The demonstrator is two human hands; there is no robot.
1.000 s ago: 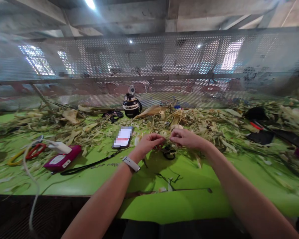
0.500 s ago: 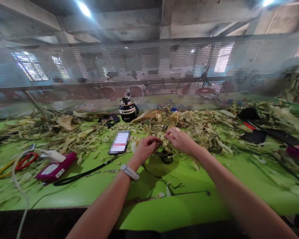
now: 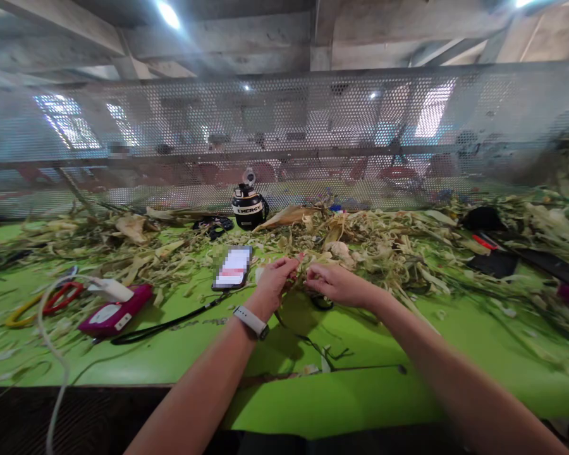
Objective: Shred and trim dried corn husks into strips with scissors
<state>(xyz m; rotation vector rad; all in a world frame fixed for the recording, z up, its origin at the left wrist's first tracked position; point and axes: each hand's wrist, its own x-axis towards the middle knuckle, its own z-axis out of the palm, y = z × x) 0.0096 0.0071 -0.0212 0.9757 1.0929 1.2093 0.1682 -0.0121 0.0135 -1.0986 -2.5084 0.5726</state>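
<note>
My left hand [image 3: 275, 279], with a pale watch [image 3: 250, 321] on its wrist, is closed in a pinch over the green table [image 3: 275, 404]. Pale strips of corn husk [image 3: 291, 282] show at its fingertips. Just to the right, my right hand [image 3: 334, 284] has its fingers curled and pressed together; what they grip is mostly hidden. Beneath the right hand a black loop [image 3: 323, 304] shows in part. Behind both hands spreads a heap of dry, shredded corn husk [image 3: 389, 237]. A thin dark strand [image 3: 308, 341] lies in front of them.
Left of my hands lie a phone [image 3: 234, 266] with a black strap [image 3: 171, 325] and a magenta power strip [image 3: 107, 319] with a white cable [image 3: 61, 366]. A black bottle [image 3: 249, 210] stands before a perforated metal screen [image 3: 284, 120]. A black cap [image 3: 482, 218] lies at right.
My right hand has come down and slightly left, its fingers now more curled. My left fingers have turned upward a little. The whole view has shifted slightly.
</note>
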